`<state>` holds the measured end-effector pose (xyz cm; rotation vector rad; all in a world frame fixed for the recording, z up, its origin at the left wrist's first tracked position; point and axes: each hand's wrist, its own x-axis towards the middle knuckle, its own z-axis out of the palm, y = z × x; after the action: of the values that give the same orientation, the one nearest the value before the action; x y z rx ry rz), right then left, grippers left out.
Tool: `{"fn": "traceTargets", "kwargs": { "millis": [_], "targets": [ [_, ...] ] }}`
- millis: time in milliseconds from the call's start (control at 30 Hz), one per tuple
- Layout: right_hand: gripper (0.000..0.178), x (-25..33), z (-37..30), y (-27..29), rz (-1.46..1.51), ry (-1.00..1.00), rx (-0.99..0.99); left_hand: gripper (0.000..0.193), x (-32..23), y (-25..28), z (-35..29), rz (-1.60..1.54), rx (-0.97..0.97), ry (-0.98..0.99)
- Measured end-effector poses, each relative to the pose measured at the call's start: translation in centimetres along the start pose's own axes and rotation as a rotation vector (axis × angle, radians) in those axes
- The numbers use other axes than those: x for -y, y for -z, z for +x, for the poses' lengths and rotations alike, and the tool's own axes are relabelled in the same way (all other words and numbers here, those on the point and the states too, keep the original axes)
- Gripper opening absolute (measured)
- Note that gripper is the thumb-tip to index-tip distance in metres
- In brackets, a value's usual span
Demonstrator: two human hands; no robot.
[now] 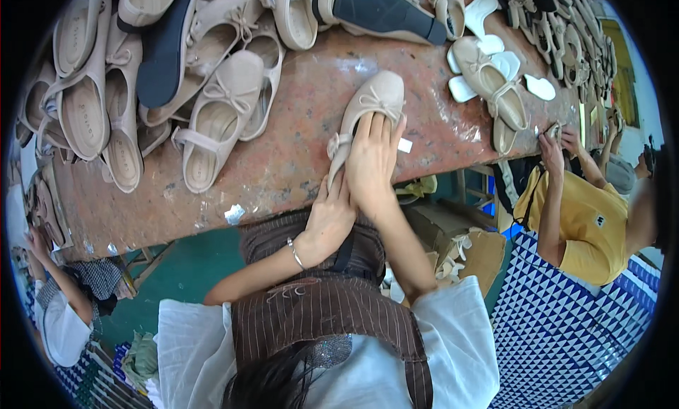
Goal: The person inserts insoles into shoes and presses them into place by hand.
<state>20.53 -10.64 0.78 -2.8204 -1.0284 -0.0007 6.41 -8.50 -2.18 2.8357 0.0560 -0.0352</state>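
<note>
A beige ballet flat (380,90) with a bow on its toe lies on the worn table in front of me, toe pointing away. The fingers of my right hand (375,158) reach inside the shoe, and the thumb side rests along its edge. My left hand (329,221), with a bracelet at the wrist, holds the heel end. Both hands hide much of the insole and heel. A small white piece (404,145) shows beside my right hand; what it is I cannot tell.
Beige shoes (223,112) are heaped at the left and along the back. At the right, another beige shoe (488,80) lies by white insole-shaped pieces (540,88). A cardboard box (481,260) stands below the table edge. A co-worker in yellow (583,228) works at the right, another person (64,324) at the left.
</note>
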Motion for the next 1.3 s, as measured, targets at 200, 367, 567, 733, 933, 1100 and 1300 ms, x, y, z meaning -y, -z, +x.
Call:
{"fn": "traceTargets", "kwargs": {
  "millis": [200, 367, 567, 733, 933, 1100, 1300],
  "targets": [
    [0.026, -1.9, 1.3, -3.3, -0.143, 0.043, 0.238, 0.054, 0.1, 0.5, 0.3, -0.046, -0.014, 0.025],
    [0.032, -2.2, 0.1, 0.3, -0.047, 0.285, -0.166, 0.05, -0.2, 1.4, 1.9, -0.109, -0.163, 0.05],
    [0.027, -15.6, 2.4, 5.2, 0.08, -0.223, -0.217, 0.03, 1.3, 1.6, 5.4, -0.261, -0.257, 0.105],
    [0.022, -25.2, 5.4, 4.0, -0.377, -0.362, -0.55, 0.031, 4.4, 3.2, 1.6, -0.189, -0.281, 0.22],
    [0.015, -18.5, 1.4, 6.5, 0.308, -0.266, -0.534, 0.059, 4.2, 3.7, 0.4, -0.304, -0.094, 0.392],
    [0.025, -7.7, -2.5, 5.3, 0.814, 0.006, 0.209, 0.079, 2.3, 3.6, 3.8, -0.338, -0.196, 0.412],
    [0.062, -20.2, 3.6, 1.2, 0.262, -0.16, -0.487, 0.059, 2.9, 2.5, 6.6, -0.361, -0.377, 0.596]
  ]
}}
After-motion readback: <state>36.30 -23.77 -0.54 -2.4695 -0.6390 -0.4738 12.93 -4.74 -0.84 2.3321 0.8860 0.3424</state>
